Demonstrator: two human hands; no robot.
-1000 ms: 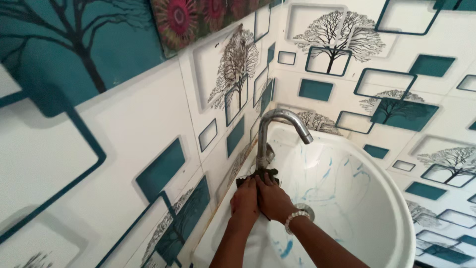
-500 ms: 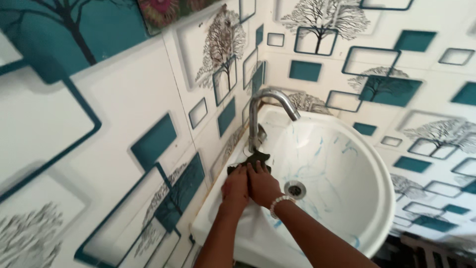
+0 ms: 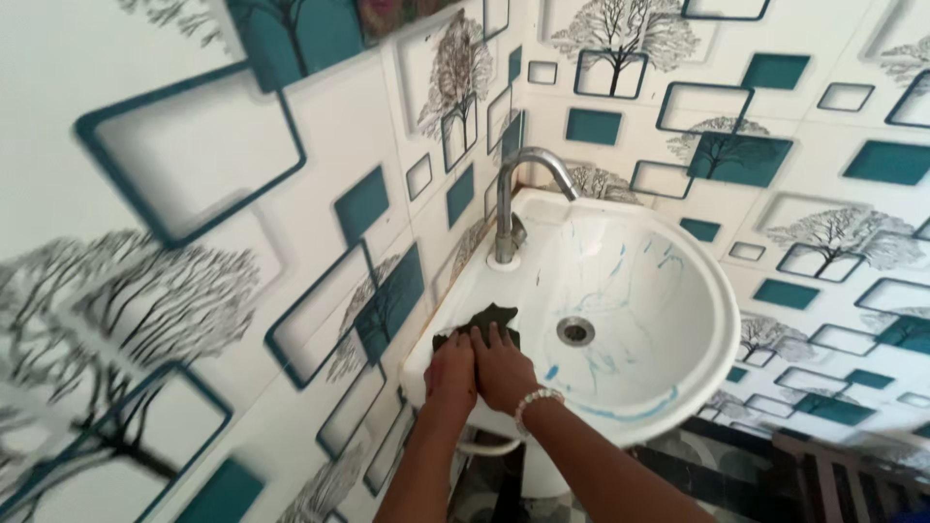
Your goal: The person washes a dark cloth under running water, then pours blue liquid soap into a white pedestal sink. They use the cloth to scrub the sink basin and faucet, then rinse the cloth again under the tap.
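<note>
Tiled walls (image 3: 291, 242) meet in a corner, white with teal rectangles and bare-tree prints. Mounted in that corner we find a white basin (image 3: 722, 320) with blue streaks across its bowl. A curved metal tap (image 3: 509, 199) stands upright at the back left of the rim, its spout arching over the bowl. The drain (image 3: 575, 331) sits near the middle of the bowl, and a pale pipe (image 3: 484, 447) shows beneath the rim.

We note a dark cloth (image 3: 484, 322) lying on the flat left edge of the basin, in front of the tap base and apart from it, just left of the drain. Both of our hands rest on it side by side. Our left hand (image 3: 451, 366) lies palm down with fingers stretched forward, pressing the near left part of the cloth. Our right hand (image 3: 504, 366) lies likewise flat and extended, touching the left hand along its inner edge, fingertips on the cloth. Neither hand is curled around the cloth; both bear flat upon it. A beaded white bracelet (image 3: 536, 402) circles the right wrist.

Below the basin we see a dark patterned floor (image 3: 697, 455), and at the lower right a dim frame-like object that we cannot identify.
</note>
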